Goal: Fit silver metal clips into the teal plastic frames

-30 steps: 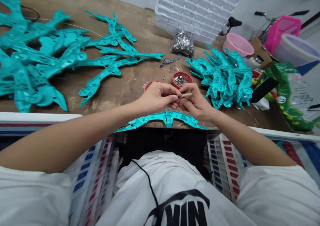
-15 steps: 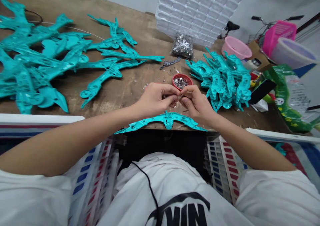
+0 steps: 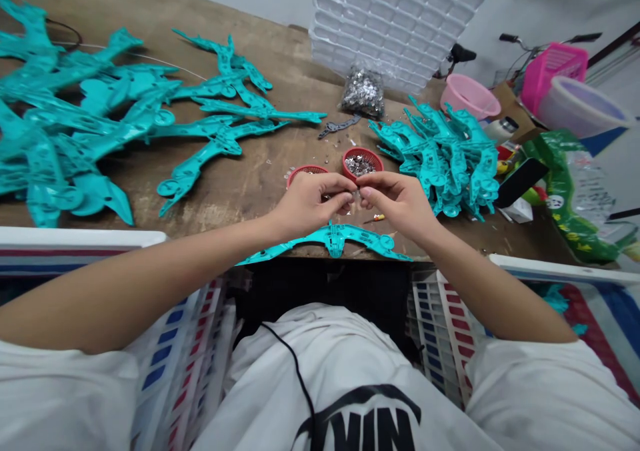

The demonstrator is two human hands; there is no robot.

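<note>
My left hand (image 3: 314,198) and my right hand (image 3: 399,198) meet above the table's front edge, fingertips pinched close together. Whatever they hold between them is too small to make out. Just below lies a curved teal plastic part (image 3: 335,240), its two arms spread along the table edge, touched by neither hand. A round red basket (image 3: 361,164) of small shiny metal pieces stands right behind the fingertips. Behind my left hand shows the rim of a second red basket (image 3: 304,170), mostly covered. A small yellow-ended item (image 3: 376,218) lies under my right hand.
Teal parts are heaped at the left (image 3: 75,124) and stacked at the right (image 3: 445,158). A bag of metal pieces (image 3: 363,92) leans before clear plastic trays (image 3: 395,24). A grey part (image 3: 340,126) lies mid-table. Pink basin (image 3: 470,96) and green bag (image 3: 570,198) stand at right.
My right hand's fingers have straightened somewhat and its thumb has shifted. The second red basket's rim and the yellow-ended item now show. The view has shifted slightly; the teal part lies as before.
</note>
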